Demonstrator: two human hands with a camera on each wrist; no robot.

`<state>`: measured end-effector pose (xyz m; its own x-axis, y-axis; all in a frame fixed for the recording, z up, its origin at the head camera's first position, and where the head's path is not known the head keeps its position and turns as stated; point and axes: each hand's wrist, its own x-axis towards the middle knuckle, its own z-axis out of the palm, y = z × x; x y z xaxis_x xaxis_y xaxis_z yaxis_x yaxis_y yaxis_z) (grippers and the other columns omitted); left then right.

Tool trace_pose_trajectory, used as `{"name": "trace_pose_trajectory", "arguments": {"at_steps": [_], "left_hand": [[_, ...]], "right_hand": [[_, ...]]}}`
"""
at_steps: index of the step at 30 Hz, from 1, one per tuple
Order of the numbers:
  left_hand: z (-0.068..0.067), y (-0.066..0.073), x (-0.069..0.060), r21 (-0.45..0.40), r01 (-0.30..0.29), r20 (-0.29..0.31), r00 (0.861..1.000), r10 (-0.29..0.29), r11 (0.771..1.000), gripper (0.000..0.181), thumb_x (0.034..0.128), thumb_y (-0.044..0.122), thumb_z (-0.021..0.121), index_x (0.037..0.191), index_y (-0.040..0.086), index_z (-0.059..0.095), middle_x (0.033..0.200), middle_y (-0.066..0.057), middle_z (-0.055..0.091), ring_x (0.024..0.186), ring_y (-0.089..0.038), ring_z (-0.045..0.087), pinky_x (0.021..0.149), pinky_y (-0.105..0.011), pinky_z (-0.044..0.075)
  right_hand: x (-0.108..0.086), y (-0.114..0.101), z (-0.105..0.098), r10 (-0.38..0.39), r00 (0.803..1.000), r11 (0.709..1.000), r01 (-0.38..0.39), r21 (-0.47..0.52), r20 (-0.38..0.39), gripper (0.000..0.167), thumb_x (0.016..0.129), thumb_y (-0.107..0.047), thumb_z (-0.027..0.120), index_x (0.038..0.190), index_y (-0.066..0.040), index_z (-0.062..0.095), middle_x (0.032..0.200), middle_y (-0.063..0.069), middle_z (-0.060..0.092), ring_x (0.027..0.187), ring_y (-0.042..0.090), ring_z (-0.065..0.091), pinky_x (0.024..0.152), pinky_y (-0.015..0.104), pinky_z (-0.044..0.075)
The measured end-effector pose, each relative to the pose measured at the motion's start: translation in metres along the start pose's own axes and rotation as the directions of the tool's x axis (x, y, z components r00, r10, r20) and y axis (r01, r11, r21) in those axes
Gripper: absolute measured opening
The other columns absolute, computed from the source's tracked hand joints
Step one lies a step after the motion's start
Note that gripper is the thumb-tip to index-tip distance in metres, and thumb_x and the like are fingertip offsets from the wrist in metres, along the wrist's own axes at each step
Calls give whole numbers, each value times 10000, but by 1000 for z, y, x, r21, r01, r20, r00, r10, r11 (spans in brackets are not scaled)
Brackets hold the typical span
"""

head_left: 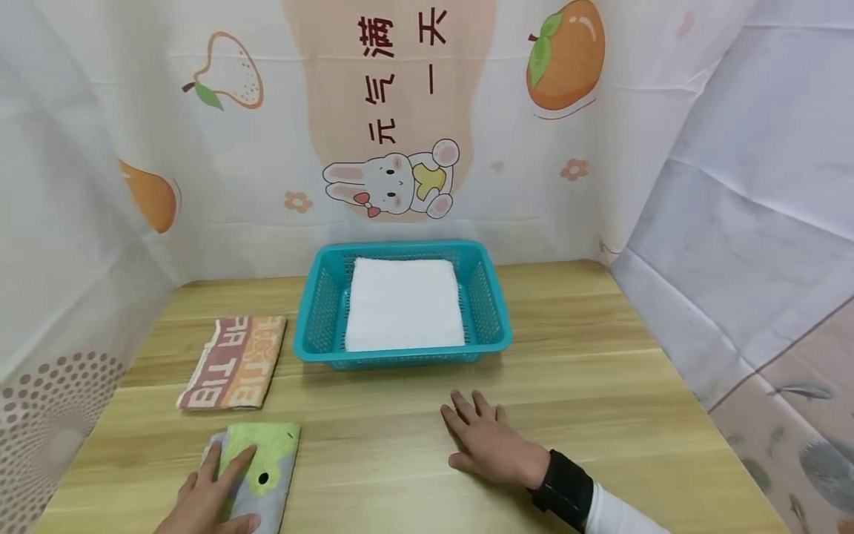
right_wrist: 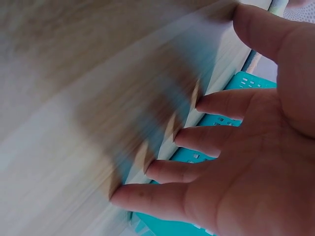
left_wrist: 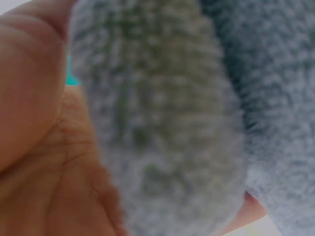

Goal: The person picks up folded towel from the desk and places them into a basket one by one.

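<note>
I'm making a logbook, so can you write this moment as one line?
left hand: touching green-gray towel | right hand: touching table | blue-green basket: white towel inside | lettered towel: on table

Basket [head_left: 403,358] just beyond right hand [head_left: 492,443]

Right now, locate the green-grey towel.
In the head view, the green-grey towel lies lower left, under the left hand, nearer than the lettered towel.

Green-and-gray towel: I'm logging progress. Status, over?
Left hand on green-and-gray towel; right hand touching table. Folded, outside basket. Lettered towel beyond, seemingly not blocking.
</note>
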<state>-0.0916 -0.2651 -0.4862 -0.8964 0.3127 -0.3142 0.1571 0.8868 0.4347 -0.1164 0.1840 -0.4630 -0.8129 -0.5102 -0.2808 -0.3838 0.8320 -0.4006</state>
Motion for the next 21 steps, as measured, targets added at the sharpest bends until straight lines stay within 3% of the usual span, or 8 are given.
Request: {"name": "trace_pose_trajectory", "arguments": {"at_steps": [5, 11, 21], "left_hand": [[-2, 5, 0, -57, 14, 6, 1000, -14, 998, 971, 768, 417, 820, 1474, -31, 326, 1379, -577, 74, 1063, -855, 249, 778, -842, 325], [-2, 13, 0, -83, -13, 3, 1000, 14, 996, 979, 761, 406, 822, 1481, -37, 328, 1392, -573, 69, 1079, -849, 245, 806, -846, 298], [-5, 20, 1, -72, 47, 16, 999, -46, 996, 1005, 749, 450, 815, 1504, -3, 329, 1432, -538, 47, 1059, -846, 259, 680, -765, 435]], "right_hand": [[2, -1, 0, 10, 1000, 1000, -10, 0, -1, 703, 950, -370, 664, 1513, -48, 393, 1595, 231, 257, 1423, 549, 212, 997, 766, 273], [2, 1, 1, 0, 1000, 1000, 0, 7, -1, 697, 961, -389, 641, 1519, -56, 388, 1598, 225, 254, 1424, 549, 209, 998, 765, 273], [3, 0, 0, 12, 1000, 1000, -12, 12, 13, 694, 966, -397, 633, 1518, -53, 389, 1599, 223, 253, 1425, 550, 206, 994, 769, 273]]}}
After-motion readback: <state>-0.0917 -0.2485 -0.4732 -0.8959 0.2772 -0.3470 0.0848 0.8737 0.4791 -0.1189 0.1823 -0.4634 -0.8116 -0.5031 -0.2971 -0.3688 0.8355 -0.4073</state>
